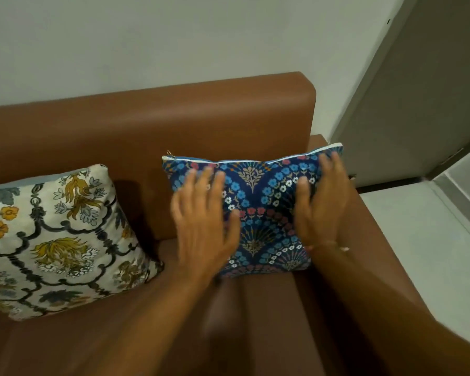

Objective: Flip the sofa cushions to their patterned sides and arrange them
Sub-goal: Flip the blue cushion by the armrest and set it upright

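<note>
A dark blue cushion (261,196) with a floral fan pattern leans upright against the brown sofa's backrest (174,118), in the right corner, its zip edge on top. My left hand (204,221) lies spread over the cushion's left part, fingers apart, blurred. My right hand (323,202) is spread flat near its right edge, fingers apart, holding nothing. A cream cushion (52,240) with yellow and grey flowers rests patterned side up at the left, tilted against the backrest.
The sofa's right armrest (385,253) runs beside the blue cushion. Beyond it are a pale floor (432,240) and a grey door (418,90). Brown seat (147,335) shows in front of the cushions.
</note>
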